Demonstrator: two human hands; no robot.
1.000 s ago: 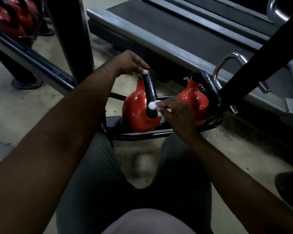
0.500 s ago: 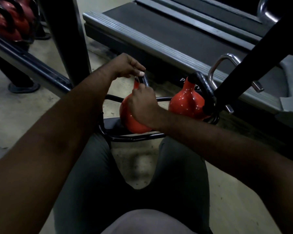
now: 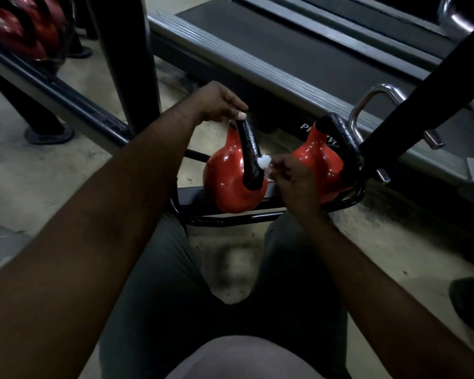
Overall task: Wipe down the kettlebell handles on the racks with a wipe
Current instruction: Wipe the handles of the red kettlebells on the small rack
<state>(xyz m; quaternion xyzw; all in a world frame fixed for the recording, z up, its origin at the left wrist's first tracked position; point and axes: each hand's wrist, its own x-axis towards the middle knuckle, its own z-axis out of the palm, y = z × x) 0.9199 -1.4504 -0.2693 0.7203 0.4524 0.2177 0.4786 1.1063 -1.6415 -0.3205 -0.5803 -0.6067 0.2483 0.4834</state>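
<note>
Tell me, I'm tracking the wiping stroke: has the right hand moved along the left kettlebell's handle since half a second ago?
Yes. The right hand, pinching the wipe, has come down that handle from its top to its lower end.

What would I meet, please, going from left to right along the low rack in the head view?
Left kettlebell → wipe → right hand, pinching the wipe → right kettlebell → chrome loop. The left hand holds the left kettlebell from above and overlaps it, so I omit it.
</note>
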